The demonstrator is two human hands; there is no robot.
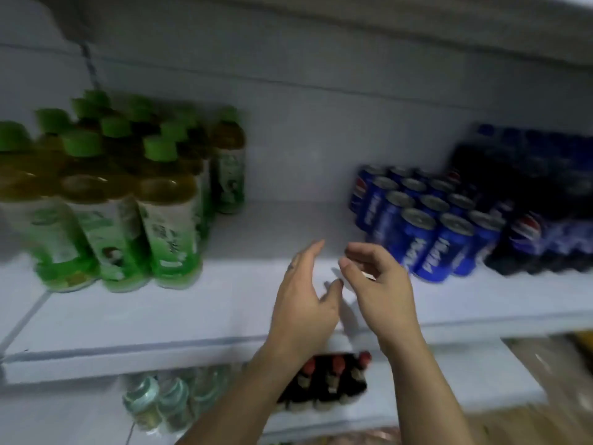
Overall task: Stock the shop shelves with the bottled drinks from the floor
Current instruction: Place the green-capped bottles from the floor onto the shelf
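Observation:
Both my hands hover over the bare middle of a white shelf [224, 316]. My left hand [305, 300] has straight, relaxed fingers and holds nothing. My right hand [375, 284] has loosely curled fingers, and nothing shows in it. Green-capped tea bottles [128, 194] stand in a cluster on the shelf's left part. Blue cola cans [426, 226] stand to the right of my hands, with dark cola bottles [529, 226] further right. The whole view is motion-blurred.
On the lower shelf [475, 374] stand dark bottles with red caps [330, 380] and clear pale-green bottles [160, 399]. A shelf above [417, 33] overhangs at the top. Wood-look floor [529, 425] shows at the bottom right.

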